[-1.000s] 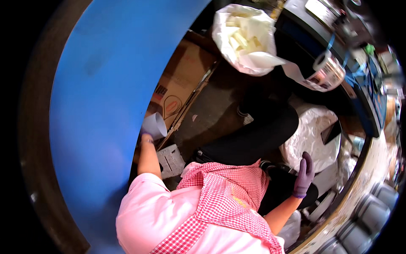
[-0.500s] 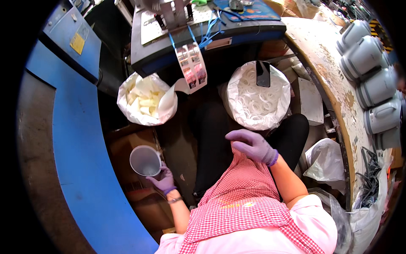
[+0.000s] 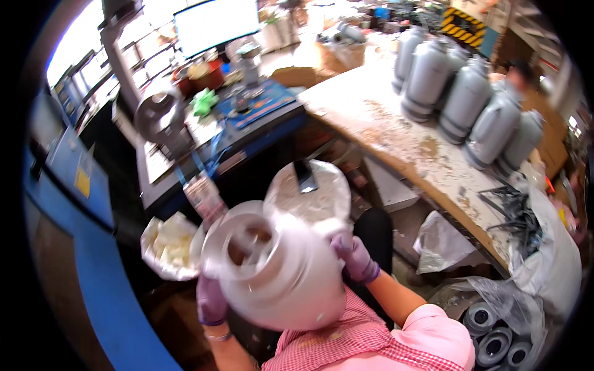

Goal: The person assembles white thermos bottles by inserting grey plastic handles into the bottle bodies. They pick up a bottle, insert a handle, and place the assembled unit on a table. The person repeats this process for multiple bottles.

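One pale jug was held tilted before the apron, its open neck toward the far left. We judged that its smooth, bulging body could slip or swing into the far white sack and jar the phone there, if either hold loosened. Our right hand was curled at the jug's right side, forearm slanting from the near right. Our left hand lay at its left side; with fingers hidden, we could not tell its grip.
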`<state>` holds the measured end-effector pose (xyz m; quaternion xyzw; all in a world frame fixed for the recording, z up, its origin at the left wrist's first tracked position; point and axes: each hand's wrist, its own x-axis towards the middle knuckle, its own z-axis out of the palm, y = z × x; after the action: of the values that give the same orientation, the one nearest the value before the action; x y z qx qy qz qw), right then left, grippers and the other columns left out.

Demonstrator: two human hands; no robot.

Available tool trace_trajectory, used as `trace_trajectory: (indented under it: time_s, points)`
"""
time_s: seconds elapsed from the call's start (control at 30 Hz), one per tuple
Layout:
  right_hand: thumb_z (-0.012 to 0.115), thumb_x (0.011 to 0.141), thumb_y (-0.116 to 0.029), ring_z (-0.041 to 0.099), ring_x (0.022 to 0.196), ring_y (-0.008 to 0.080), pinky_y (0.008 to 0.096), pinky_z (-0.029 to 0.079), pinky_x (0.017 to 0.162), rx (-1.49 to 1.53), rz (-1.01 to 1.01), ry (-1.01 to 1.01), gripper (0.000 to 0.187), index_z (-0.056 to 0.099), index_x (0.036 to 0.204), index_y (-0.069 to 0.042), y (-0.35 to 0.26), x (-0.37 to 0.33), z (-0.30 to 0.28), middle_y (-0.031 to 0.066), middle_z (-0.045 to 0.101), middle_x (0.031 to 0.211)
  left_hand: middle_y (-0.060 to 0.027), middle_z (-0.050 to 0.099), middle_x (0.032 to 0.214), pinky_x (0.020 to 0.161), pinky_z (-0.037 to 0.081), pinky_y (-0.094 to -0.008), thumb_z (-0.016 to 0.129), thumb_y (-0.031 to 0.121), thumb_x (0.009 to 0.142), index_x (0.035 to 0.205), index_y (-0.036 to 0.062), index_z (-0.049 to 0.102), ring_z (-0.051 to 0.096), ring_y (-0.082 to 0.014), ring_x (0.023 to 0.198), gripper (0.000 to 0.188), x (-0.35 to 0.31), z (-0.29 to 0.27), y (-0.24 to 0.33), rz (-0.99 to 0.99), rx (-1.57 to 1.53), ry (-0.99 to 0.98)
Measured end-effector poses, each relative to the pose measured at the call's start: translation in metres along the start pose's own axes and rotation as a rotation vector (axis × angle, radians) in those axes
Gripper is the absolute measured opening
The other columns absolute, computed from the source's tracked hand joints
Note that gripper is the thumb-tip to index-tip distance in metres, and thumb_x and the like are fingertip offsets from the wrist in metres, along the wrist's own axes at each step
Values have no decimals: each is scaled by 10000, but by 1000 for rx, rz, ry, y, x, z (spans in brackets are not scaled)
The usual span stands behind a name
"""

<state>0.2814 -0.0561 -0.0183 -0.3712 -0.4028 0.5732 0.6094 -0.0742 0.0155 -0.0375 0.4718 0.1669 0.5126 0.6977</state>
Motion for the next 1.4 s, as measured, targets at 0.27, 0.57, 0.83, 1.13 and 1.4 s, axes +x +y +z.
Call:
trace_trajectory:
  time_s: [0.27, 0.57, 0.83, 1.13, 1.4]
  points:
    - [732, 883, -296, 630, 940, 188, 321, 505, 840, -791, 141, -622, 382, 656, 1128, -13, -91, -58, -58, 114, 648, 1013, -259, 617, 1145, 890, 531, -417, 597, 313, 942, 1194, -56, 559, 647, -347, 1012, 448, 88, 140, 11, 130, 267, -344]
    - [635, 935, -431, 653, 810, 256, 396, 501, 739, -1130, 201, -588, 425, 693, 1002, -15, -121, -37, -54, 155, 682, 867, -149, 661, 1128, 953, 514, -378, 886, 440, 582, 1300, -87, 504, 655, -244, 1043, 968, 152, 152, 10, -232, 443, -396]
    - [689, 865, -420, 575, 1019, 347, 445, 411, 973, -916, -1009, -426, 430, 619, 1043, -35, -104, 52, 3, 155, 607, 1030, -91, 682, 1122, 965, 485, -323, 864, 205, 627, 1162, -41, 647, 637, -178, 1059, 628, 168, 173, -14, -389, 423, -709]
    - [591, 906, -314, 620, 714, 278, 429, 445, 788, -1016, -897, -631, 261, 632, 758, -103, -91, 61, 19, 83, 604, 706, -70, 672, 1153, 962, 483, -300, 849, 247, 669, 1218, -22, 620, 630, -152, 1052, 653, 150, 154, -9, -503, 474, -617]
    - [639, 835, -151, 603, 892, 283, 393, 478, 856, -1070, -939, -343, 148, 662, 953, -64, -144, 121, 20, 109, 619, 916, -56, 655, 1197, 1011, 454, -333, 865, 122, 676, 1276, 17, 596, 601, -156, 1109, 666, 149, 157, -7, -469, 340, -514]
